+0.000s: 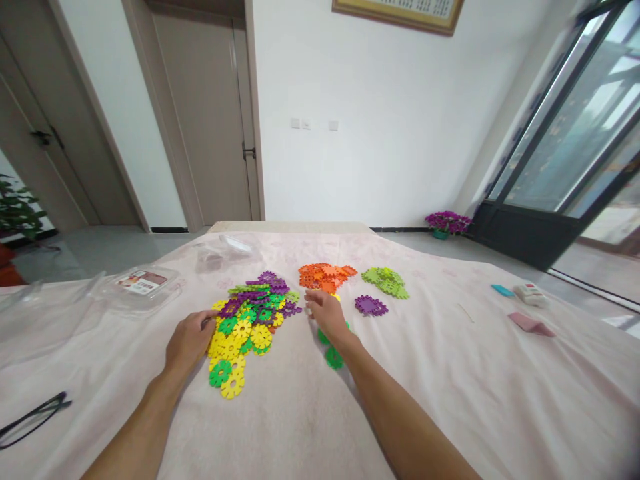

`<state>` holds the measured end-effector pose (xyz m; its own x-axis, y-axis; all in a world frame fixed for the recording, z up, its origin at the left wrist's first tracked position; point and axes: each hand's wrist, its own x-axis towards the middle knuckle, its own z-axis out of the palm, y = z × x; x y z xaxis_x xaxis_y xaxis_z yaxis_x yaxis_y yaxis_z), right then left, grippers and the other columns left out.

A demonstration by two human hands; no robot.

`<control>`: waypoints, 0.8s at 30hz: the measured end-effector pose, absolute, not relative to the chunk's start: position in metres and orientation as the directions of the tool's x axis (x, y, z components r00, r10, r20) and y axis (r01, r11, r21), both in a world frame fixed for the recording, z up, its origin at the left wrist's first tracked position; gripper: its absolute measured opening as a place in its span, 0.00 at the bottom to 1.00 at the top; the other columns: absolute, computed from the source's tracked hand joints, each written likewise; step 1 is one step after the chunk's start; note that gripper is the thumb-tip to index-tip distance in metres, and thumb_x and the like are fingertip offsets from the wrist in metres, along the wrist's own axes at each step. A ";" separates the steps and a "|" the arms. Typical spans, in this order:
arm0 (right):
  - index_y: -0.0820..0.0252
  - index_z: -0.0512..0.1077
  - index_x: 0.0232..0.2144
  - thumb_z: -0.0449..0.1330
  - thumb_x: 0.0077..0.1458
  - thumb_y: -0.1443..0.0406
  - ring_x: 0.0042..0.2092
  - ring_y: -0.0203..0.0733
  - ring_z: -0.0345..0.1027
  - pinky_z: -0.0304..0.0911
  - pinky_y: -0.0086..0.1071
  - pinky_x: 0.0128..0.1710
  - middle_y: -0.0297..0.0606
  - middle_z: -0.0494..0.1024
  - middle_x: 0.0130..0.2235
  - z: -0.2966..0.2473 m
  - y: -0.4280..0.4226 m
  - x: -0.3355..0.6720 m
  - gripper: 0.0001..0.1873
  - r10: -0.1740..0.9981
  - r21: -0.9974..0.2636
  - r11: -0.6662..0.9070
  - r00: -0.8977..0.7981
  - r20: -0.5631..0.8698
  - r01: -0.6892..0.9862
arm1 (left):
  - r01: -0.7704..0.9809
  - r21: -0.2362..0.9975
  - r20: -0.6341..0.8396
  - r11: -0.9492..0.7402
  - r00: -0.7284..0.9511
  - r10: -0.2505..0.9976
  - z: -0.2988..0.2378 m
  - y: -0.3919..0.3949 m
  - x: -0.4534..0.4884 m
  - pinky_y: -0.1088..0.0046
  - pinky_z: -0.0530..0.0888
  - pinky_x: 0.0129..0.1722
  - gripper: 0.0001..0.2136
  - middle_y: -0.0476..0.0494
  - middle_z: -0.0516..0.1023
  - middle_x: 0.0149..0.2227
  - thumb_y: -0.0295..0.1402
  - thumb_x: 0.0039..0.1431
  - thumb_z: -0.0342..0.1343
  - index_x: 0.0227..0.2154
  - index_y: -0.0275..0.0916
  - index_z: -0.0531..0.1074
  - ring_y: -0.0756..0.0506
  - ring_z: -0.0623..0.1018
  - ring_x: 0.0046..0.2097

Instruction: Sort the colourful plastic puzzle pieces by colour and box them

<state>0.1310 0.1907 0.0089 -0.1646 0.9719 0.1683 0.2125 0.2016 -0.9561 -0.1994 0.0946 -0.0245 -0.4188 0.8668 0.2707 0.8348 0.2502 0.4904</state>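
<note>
A mixed pile of plastic snowflake building pieces (243, 328) lies on the cloth, in yellow, green, purple and lime. At its left edge is my left hand (190, 340), its fingers loosely bent and the fingertips against the pile beside a purple piece. My right hand (327, 317) hovers to the right of the pile, fingers slightly curled and apart, with nothing visible in them. Beneath that hand and wrist, green pieces (334, 358) and a bit of yellow are partly hidden. Orange pieces (325, 275) form a heap just beyond it. Separate groups of purple pieces (371, 305) and lime pieces (386, 282) lie farther right.
Clear plastic containers (143, 283) stand at the left on the pink tablecloth (430, 387). Eyeglasses (35, 420) rest at the near left. Toward the right are a blue item (503, 291), a small white object (531, 295) and a folded pink piece (531, 324).
</note>
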 end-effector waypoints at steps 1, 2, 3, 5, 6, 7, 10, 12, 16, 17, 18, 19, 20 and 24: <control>0.59 0.77 0.49 0.57 0.55 0.71 0.51 0.45 0.74 0.70 0.42 0.53 0.43 0.81 0.49 0.006 0.186 0.127 0.19 0.937 -0.884 0.330 -0.232 0.263 0.331 | 0.836 0.489 0.272 0.250 -0.418 0.867 -0.025 0.095 -0.199 0.66 0.72 0.52 0.19 0.41 0.81 0.51 0.40 0.63 0.47 0.48 0.42 0.79 0.40 0.78 0.52; 0.59 0.76 0.51 0.56 0.56 0.72 0.56 0.46 0.71 0.65 0.44 0.59 0.44 0.80 0.53 0.005 0.181 0.124 0.21 0.888 -0.788 0.448 -0.311 0.338 0.422 | 0.837 0.487 0.273 0.250 -0.418 0.867 -0.025 0.095 -0.199 0.66 0.72 0.52 0.19 0.41 0.81 0.51 0.40 0.63 0.47 0.48 0.42 0.79 0.40 0.78 0.52; 0.59 0.75 0.55 0.55 0.57 0.72 0.60 0.47 0.68 0.60 0.44 0.63 0.45 0.77 0.57 0.004 0.176 0.121 0.23 0.838 -0.687 0.540 -0.390 0.383 0.486 | 0.837 0.487 0.272 0.250 -0.418 0.867 -0.025 0.094 -0.199 0.66 0.72 0.52 0.19 0.41 0.81 0.51 0.40 0.63 0.47 0.48 0.42 0.79 0.39 0.78 0.52; 0.60 0.69 0.62 0.55 0.60 0.71 0.63 0.48 0.62 0.55 0.43 0.65 0.48 0.71 0.63 0.004 0.165 0.115 0.27 0.775 -0.522 0.630 -0.507 0.377 0.574 | 0.833 0.490 0.268 0.258 -0.426 0.864 -0.025 0.094 -0.199 0.66 0.72 0.51 0.19 0.40 0.81 0.51 0.40 0.63 0.47 0.48 0.42 0.80 0.39 0.78 0.52; 0.60 0.67 0.64 0.56 0.61 0.70 0.64 0.48 0.61 0.55 0.43 0.65 0.49 0.69 0.64 0.006 0.161 0.113 0.28 0.766 -0.459 0.642 -0.540 0.348 0.614 | 0.831 0.491 0.267 0.260 -0.428 0.864 -0.025 0.094 -0.199 0.66 0.72 0.51 0.19 0.40 0.81 0.51 0.40 0.63 0.47 0.48 0.42 0.80 0.39 0.78 0.52; 0.59 0.66 0.64 0.56 0.62 0.69 0.64 0.49 0.60 0.55 0.43 0.65 0.49 0.68 0.65 0.007 0.157 0.111 0.28 0.769 -0.407 0.639 -0.556 0.317 0.652 | 0.831 0.492 0.267 0.258 -0.427 0.864 -0.025 0.094 -0.199 0.67 0.72 0.51 0.19 0.41 0.81 0.51 0.40 0.63 0.47 0.48 0.42 0.80 0.40 0.78 0.52; 0.55 0.71 0.59 0.54 0.66 0.67 0.59 0.49 0.64 0.58 0.40 0.60 0.46 0.73 0.59 0.012 0.152 0.107 0.21 0.786 -0.312 0.618 -0.561 0.259 0.722 | 0.833 0.492 0.264 0.255 -0.422 0.867 -0.025 0.094 -0.199 0.67 0.72 0.51 0.19 0.40 0.81 0.51 0.39 0.63 0.47 0.48 0.41 0.79 0.40 0.79 0.52; 0.54 0.75 0.53 0.51 0.68 0.67 0.54 0.47 0.67 0.61 0.37 0.55 0.45 0.77 0.51 0.014 0.151 0.106 0.17 0.798 -0.290 0.602 -0.547 0.252 0.744 | 0.834 0.488 0.266 0.257 -0.423 0.866 -0.025 0.094 -0.200 0.67 0.73 0.50 0.19 0.40 0.81 0.51 0.40 0.63 0.47 0.48 0.41 0.79 0.40 0.79 0.51; 0.56 0.76 0.50 0.53 0.67 0.67 0.51 0.46 0.68 0.61 0.35 0.50 0.44 0.76 0.48 0.016 0.152 0.106 0.15 0.818 -0.264 0.572 -0.517 0.252 0.776 | 0.834 0.491 0.269 0.252 -0.420 0.867 -0.023 0.094 -0.199 0.67 0.72 0.51 0.18 0.41 0.81 0.50 0.39 0.63 0.47 0.47 0.42 0.80 0.40 0.79 0.51; 0.56 0.76 0.50 0.53 0.67 0.67 0.50 0.47 0.68 0.61 0.35 0.49 0.44 0.76 0.48 0.016 0.152 0.106 0.14 0.817 -0.251 0.573 -0.520 0.248 0.781 | 0.831 0.494 0.264 0.254 -0.422 0.867 -0.023 0.094 -0.199 0.67 0.72 0.51 0.19 0.40 0.81 0.50 0.39 0.63 0.47 0.47 0.42 0.79 0.40 0.78 0.52; 0.56 0.76 0.50 0.53 0.67 0.67 0.50 0.48 0.68 0.61 0.35 0.48 0.45 0.77 0.47 0.017 0.152 0.106 0.14 0.817 -0.234 0.573 -0.525 0.238 0.785 | 0.829 0.497 0.259 0.257 -0.424 0.868 -0.023 0.094 -0.199 0.67 0.72 0.52 0.19 0.40 0.81 0.51 0.39 0.63 0.47 0.47 0.41 0.79 0.40 0.78 0.52; 0.56 0.77 0.50 0.53 0.67 0.67 0.50 0.48 0.68 0.61 0.35 0.48 0.45 0.77 0.46 0.018 0.153 0.105 0.15 0.815 -0.215 0.575 -0.533 0.225 0.789 | 0.828 0.498 0.256 0.258 -0.425 0.868 -0.023 0.094 -0.198 0.66 0.72 0.52 0.19 0.40 0.81 0.51 0.39 0.63 0.46 0.47 0.41 0.79 0.40 0.78 0.52; 0.56 0.77 0.50 0.53 0.67 0.67 0.49 0.49 0.68 0.61 0.36 0.47 0.45 0.77 0.45 0.019 0.153 0.105 0.15 0.813 -0.198 0.579 -0.542 0.212 0.791 | 0.827 0.500 0.255 0.257 -0.424 0.869 -0.023 0.094 -0.198 0.66 0.72 0.51 0.19 0.40 0.81 0.51 0.39 0.63 0.46 0.48 0.41 0.79 0.40 0.78 0.52; 0.56 0.77 0.51 0.52 0.67 0.68 0.48 0.50 0.69 0.62 0.36 0.46 0.47 0.78 0.44 0.021 0.153 0.107 0.17 0.811 -0.186 0.584 -0.553 0.192 0.791 | 0.827 0.507 0.257 0.241 -0.412 0.874 -0.025 0.094 -0.199 0.66 0.72 0.52 0.20 0.40 0.81 0.52 0.40 0.64 0.46 0.49 0.41 0.79 0.40 0.78 0.52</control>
